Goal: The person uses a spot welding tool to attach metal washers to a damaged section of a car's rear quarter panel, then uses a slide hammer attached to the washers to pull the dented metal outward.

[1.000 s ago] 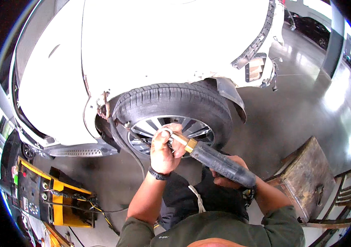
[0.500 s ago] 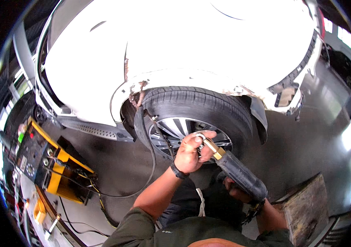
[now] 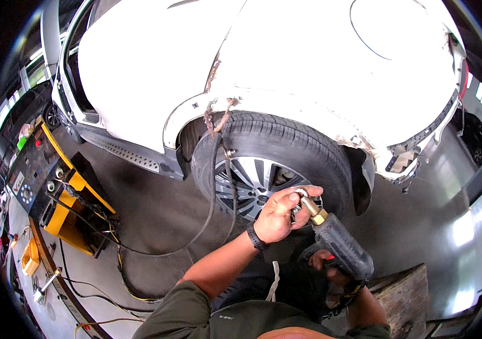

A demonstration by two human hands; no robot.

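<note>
Grey floor [image 3: 410, 220], white car [image 3: 291, 68] — hands [image 3: 277, 218] gripping a black tool [image 3: 343, 244].

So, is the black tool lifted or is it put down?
Lifted: the black tool is held above the floor, the right grip at its handle, the left grip at its metal tip.

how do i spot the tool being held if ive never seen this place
Start at the white car and go down to its wheel. At the wheel's lower right, the left hand and right hand hold the tool: a thick black body with a brass-coloured collar, unlike the thin dark cables hanging nearby.
</note>
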